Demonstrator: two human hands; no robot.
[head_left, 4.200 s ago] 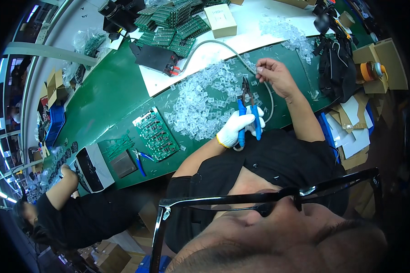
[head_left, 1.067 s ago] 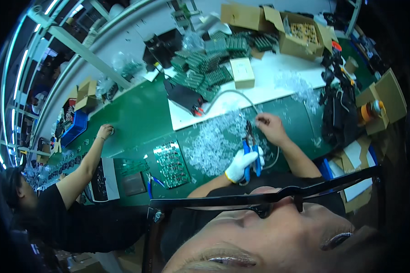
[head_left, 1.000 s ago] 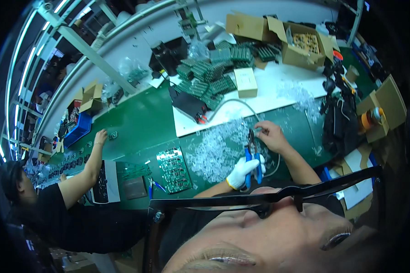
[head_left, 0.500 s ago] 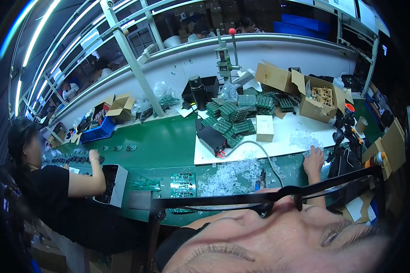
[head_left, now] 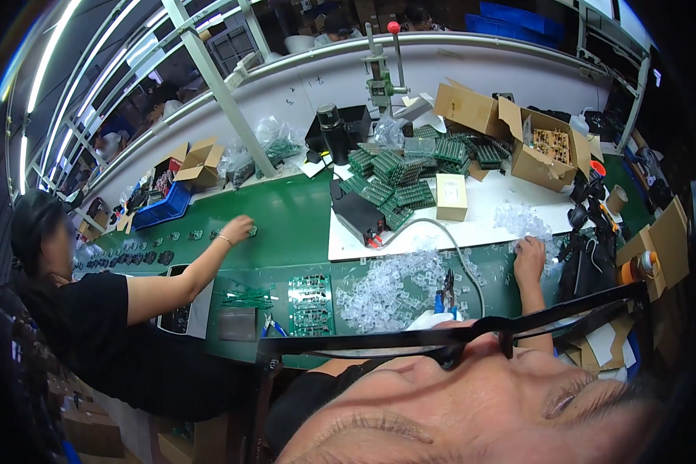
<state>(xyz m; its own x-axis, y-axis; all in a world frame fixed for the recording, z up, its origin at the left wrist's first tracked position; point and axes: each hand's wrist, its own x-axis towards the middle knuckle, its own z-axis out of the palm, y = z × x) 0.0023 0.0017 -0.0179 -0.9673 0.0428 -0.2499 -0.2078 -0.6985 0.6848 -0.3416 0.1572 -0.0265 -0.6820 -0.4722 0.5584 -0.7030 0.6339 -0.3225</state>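
Your left hand (head_left: 424, 319), gloved and partly hidden by the glasses (head_left: 394, 339), has its grip clamped on the blue-handled pliers (head_left: 441, 301), beside the large clear-plastic heap (head_left: 383, 292) on the green desk (head_left: 286, 205). Your bare right hand (head_left: 529, 263) is at the smaller heap (head_left: 518, 219); I cannot tell its grip.

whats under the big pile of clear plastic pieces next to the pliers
The green tabletop shows around the edges of the pile of clear plastic pieces and in gaps between scattered ones. Whatever lies beneath its dense middle is covered, so I can't tell.
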